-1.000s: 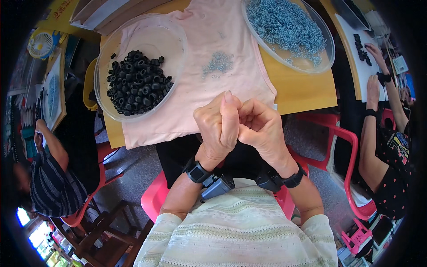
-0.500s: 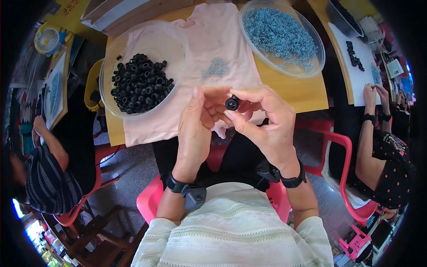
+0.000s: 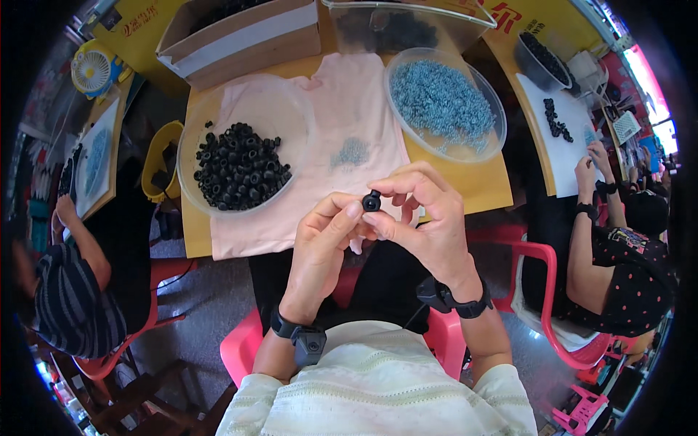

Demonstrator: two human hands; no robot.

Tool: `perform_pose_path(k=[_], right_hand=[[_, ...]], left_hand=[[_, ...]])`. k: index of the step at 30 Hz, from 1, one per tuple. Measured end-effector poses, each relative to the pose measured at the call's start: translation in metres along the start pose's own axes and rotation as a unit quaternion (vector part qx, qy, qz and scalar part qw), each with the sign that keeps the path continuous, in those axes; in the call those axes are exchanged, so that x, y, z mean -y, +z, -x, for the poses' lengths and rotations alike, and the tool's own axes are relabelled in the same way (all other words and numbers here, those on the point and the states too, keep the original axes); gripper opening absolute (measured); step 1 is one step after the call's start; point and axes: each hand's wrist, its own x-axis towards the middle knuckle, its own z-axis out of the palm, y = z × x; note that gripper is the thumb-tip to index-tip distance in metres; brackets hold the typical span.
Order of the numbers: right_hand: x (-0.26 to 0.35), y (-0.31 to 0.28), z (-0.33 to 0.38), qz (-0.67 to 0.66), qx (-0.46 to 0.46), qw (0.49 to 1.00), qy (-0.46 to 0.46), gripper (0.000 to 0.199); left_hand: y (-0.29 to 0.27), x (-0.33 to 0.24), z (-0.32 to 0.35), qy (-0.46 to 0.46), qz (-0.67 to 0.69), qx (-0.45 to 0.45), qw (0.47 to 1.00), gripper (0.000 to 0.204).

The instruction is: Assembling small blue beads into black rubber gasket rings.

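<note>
A small round black part (image 3: pixel 371 202) with a short stub on top is held up in front of me over the near edge of the table. My right hand (image 3: pixel 425 214) pinches it between thumb and fingertips from the right. From the left, the thumb and fingers of my left hand (image 3: pixel 323 236) close against its other side. Those left fingertips are partly hidden behind the part. Beyond my hands, several tiny blue-grey pieces (image 3: pixel 350 152) lie in a small heap on a pink cloth (image 3: pixel 251 236).
A clear round tray (image 3: pixel 190 171) of black parts stands left; another round tray (image 3: pixel 502 134) of blue-grey pieces stands right. Behind are a cardboard box (image 3: pixel 251 43) and a clear bin (image 3: pixel 465 36). People sit at tables on both sides. A yellow bin (image 3: pixel 161 163) hangs left.
My left thumb and fingers have come in from a loose cup and closed against the black part. My view has tilted up, showing more of the box and bin behind.
</note>
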Motion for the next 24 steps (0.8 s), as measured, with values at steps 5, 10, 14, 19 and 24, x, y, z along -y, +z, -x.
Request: perform_pose_path(k=[5,10,14,19,24], right_hand=[[0.004,-0.001,-0.010,0.015,0.015,0.999,-0.026,0.020],[0.010,0.000,-0.028,0.013,0.024,0.998,-0.056,0.024],[0.020,-0.020,-0.073,0.132,0.019,0.984,-0.119,0.029],[0.015,-0.053,-0.151,0.142,-0.144,0.974,-0.098,0.027],[-0.018,-0.071,-0.217,0.218,-0.210,0.950,-0.081,0.027]], left_hand=[[-0.006,-0.004,-0.004,-0.011,0.006,0.002,1.000,0.014],[0.000,-0.024,-0.015,0.015,0.036,0.022,0.999,0.016],[0.006,-0.033,-0.025,0.058,0.015,0.018,0.998,0.029],[-0.014,-0.041,-0.025,0.076,-0.111,0.010,0.991,0.028],[-0.026,-0.046,-0.018,0.075,-0.212,0.005,0.974,0.018]])
